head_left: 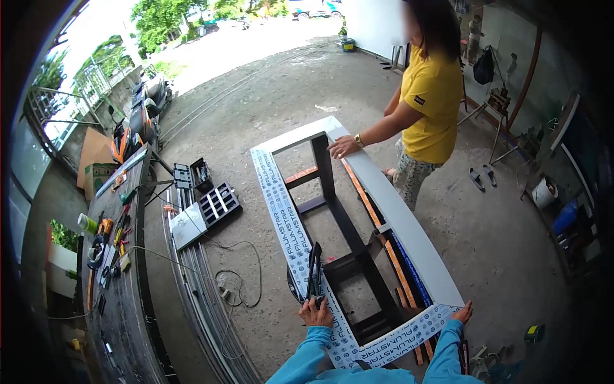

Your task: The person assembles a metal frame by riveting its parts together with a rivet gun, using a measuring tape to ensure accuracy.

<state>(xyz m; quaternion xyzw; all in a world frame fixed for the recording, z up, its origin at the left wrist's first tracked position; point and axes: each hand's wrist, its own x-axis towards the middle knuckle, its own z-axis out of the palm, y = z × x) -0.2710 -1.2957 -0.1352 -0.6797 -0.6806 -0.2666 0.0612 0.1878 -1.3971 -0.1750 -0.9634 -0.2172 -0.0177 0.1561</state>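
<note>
Aluminium frame (291, 211), still in its printed ALUMSTAR film, lies flat across a dark stand (348, 256) on the concrete yard floor, near corner right under you. Your left hand (315, 313) is clenched around the grip of a black tool (314, 272) standing on the left rail. Your right hand (462, 313) is spread open, flat on the near right corner, gripping nothing.

A co-worker in a yellow shirt (435, 96) has one hand (343, 146) pressed on the far right rail.

Risks as I read them:
- Frame overhangs the stand; push hard at your end and it may tip or slide, and it looks like only that far hand stops it.
- Protective film is slick, so the tool could skate and scar the rail.
- Loose cable (240, 281) on the floor left of the frame is a snag or trip.
- Your right fingers sit at the corner joint, a pinch point if the frame shifts.
</note>
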